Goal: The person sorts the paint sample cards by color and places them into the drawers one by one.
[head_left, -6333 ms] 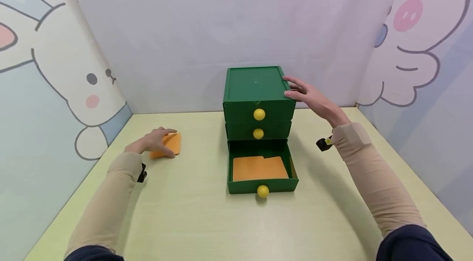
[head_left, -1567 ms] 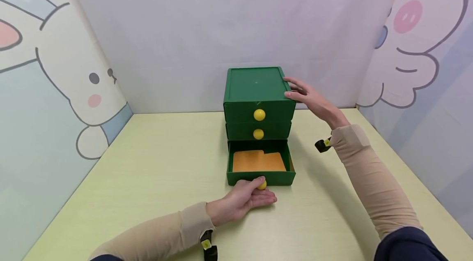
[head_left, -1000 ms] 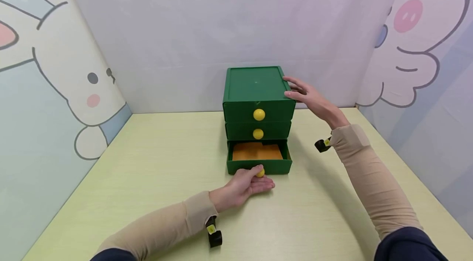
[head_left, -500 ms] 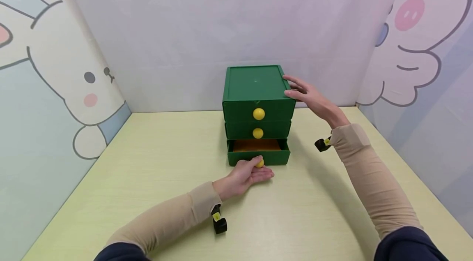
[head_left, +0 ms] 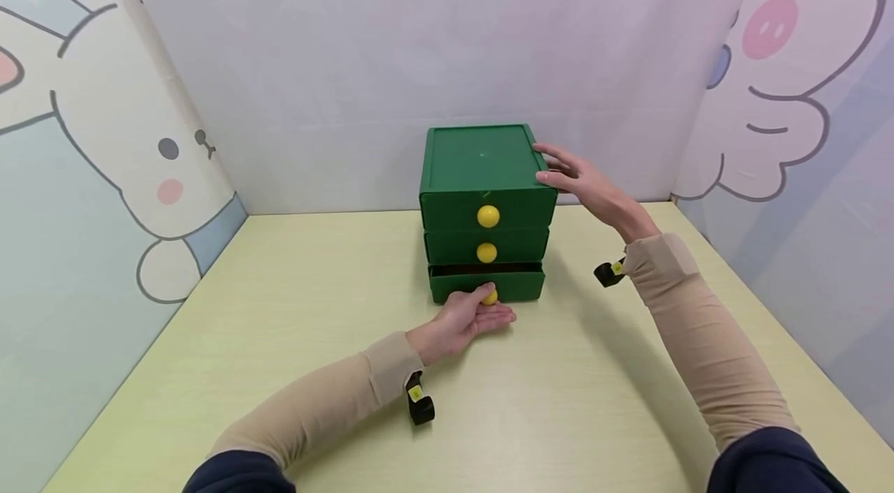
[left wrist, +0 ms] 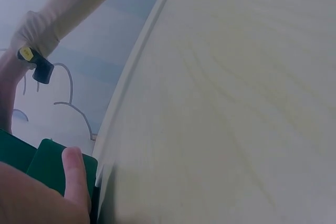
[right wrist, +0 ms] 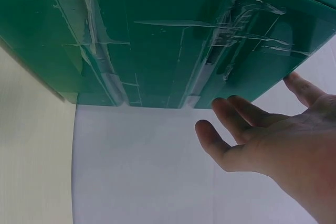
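A green chest of three drawers (head_left: 482,155) with yellow knobs stands on the table. Its bottom drawer (head_left: 520,287) juts out slightly, leaving a narrow dark gap above its front. My left hand (head_left: 461,321) is at that drawer, palm upturned, fingers straight beneath the yellow knob (head_left: 491,296) and thumb against it. In the left wrist view the thumb (left wrist: 74,174) lies along the green front; the knob is hidden there. My right hand (head_left: 583,181) rests its fingertips on the chest's upper right edge, fingers spread. The orange pieces inside the drawer are out of sight.
The pale wooden table (head_left: 335,268) reaches back to a white curtain (head_left: 314,74). Side walls carry cartoon animals. Clear tape (right wrist: 105,51) runs over the chest's side in the right wrist view.
Earlier my left hand was on orange card at the left, which no longer shows there. Since then the bottom drawer has slid inward with my left hand at its knob. My right hand stayed put.
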